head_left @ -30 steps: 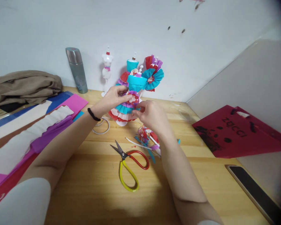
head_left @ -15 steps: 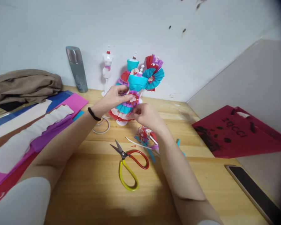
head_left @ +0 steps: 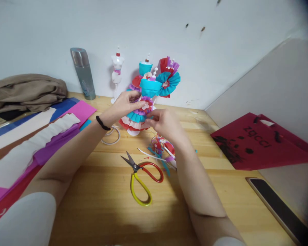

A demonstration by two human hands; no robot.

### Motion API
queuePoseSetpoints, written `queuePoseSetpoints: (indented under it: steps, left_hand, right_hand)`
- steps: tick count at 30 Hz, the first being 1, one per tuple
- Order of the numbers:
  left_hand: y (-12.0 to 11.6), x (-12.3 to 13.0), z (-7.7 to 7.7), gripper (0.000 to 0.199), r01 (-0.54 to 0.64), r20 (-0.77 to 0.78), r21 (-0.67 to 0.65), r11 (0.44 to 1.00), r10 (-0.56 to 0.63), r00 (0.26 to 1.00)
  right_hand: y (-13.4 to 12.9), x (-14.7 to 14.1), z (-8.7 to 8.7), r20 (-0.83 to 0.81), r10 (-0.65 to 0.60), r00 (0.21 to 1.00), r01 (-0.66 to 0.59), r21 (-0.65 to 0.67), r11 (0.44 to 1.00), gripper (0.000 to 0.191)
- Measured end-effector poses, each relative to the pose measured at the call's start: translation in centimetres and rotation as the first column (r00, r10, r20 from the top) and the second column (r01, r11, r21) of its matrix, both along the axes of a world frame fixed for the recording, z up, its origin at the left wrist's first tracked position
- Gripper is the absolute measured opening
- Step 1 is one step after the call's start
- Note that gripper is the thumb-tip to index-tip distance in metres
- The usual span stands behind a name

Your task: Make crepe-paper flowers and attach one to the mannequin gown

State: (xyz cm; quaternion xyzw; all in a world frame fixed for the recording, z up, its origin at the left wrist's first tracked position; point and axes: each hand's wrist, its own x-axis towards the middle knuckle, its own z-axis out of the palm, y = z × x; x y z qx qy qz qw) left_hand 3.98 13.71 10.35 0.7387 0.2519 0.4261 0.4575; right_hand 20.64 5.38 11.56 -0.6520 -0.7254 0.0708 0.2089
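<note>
A small dress-form mannequin wears a crepe-paper dress with a turquoise bodice and ruffles in purple, turquoise, pink and red. My left hand grips the dress at the waist, its thumb on a red and purple paper flower; its other fingertips are hidden behind. At the right side of the ruffled skirt, my right hand has curled fingers, with thumb and forefinger pinching at the ruffle's edge. Scissors with one red and one yellow handle lie open-bladed on the table in front.
Behind stand another dressed mannequin, a bare white one, paper rosettes and a flask. Paper scraps lie below my right hand. Coloured paper and brown cloth are left; a red bag and phone right.
My right hand has shifted slightly up and to the right along the skirt, its thumb and forefinger a little farther apart. My left hand keeps its hold at the waist.
</note>
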Motion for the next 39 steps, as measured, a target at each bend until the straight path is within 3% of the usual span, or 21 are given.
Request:
queuePoseSetpoints:
  steps: [4,10,16,21,26,31,35,37,39]
  left_hand:
    - [0.1,0.1,-0.1,0.030,0.027,0.033,0.003,1.000,-0.027,0.999]
    - [-0.1,0.3,-0.1,0.049,0.045,0.097,-0.066,0.997,-0.039,0.995]
    - [0.0,0.4,-0.1,0.045,0.033,0.097,-0.097,0.995,-0.024,0.995]
    - [0.1,0.5,-0.2,0.047,0.034,0.088,-0.063,0.997,-0.028,0.996]
    - [0.4,0.5,-0.5,0.044,0.025,0.092,-0.005,1.000,-0.024,0.995]
    - [0.8,0.4,-0.6,0.034,0.034,0.044,0.016,0.999,-0.034,0.998]
    - [0.6,0.2,-0.3,0.032,-0.025,-0.007,0.016,1.000,0.025,1.000]
    - [0.4,0.1,-0.2,0.032,-0.028,0.000,0.006,1.000,0.028,1.000]
    - [0.3,0.1,-0.2,0.032,-0.013,0.009,-0.008,1.000,0.014,1.000]
  right_hand:
    - [0.2,0.2,-0.3,0.154,-0.126,0.980,0.127,0.007,0.992,0.021]
    - [0.9,0.1,-0.9,0.034,-0.048,0.998,0.049,-0.022,0.999,0.018]
    - [1.5,-0.7,-2.5,0.051,-0.067,0.996,0.064,0.051,0.997,0.020]
    - [1.6,-1.4,-3.4,-0.133,0.053,0.990,-0.052,0.007,0.999,0.017]
    - [1.3,-3.1,-4.1,-0.100,-0.007,0.995,0.015,0.075,0.997,0.021]
    - [0.4,-4.1,-3.5,-0.007,0.014,1.000,-0.014,0.060,0.998,0.028]
    - [0.1,-2.4,-1.9,-0.003,0.078,0.997,-0.078,-0.033,0.996,0.030]
    - [0.2,-1.0,-1.0,-0.027,0.026,0.999,-0.027,-0.044,0.999,0.029]
    - [0.4,0.3,-0.4,-0.065,-0.055,0.996,0.057,0.033,0.998,0.025]
